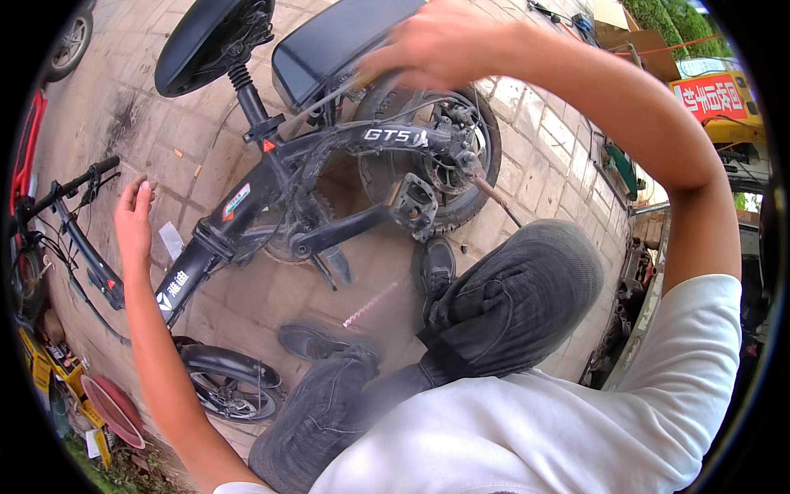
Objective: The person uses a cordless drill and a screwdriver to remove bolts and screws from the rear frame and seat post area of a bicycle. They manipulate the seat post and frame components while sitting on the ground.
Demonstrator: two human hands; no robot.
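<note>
A black folding electric bicycle (255, 181) lies before me, its seat (197, 45) and a dark box (325, 45) at the top. My right hand (424, 53) reaches over the box's lower edge. Its blurred fingers are closed on a long thin tool (333, 95), which points down-left toward the seat post. At left, my left hand (133, 210) is raised near the handlebar (78, 177), fingers loosely bent and apart, with nothing visible in them. The rear wheel (473, 140) lies below my right arm, with the pedal (411, 206) just in front of it.
My bent legs and shoes (436, 272) are below the bicycle, beside its front wheel (239, 395). Yellow packages and a red basin (111, 412) sit at lower left. A yellow object with a red sign (712, 99) and metal parts (625, 296) line the right. Another wheel (70, 45) stands upper left.
</note>
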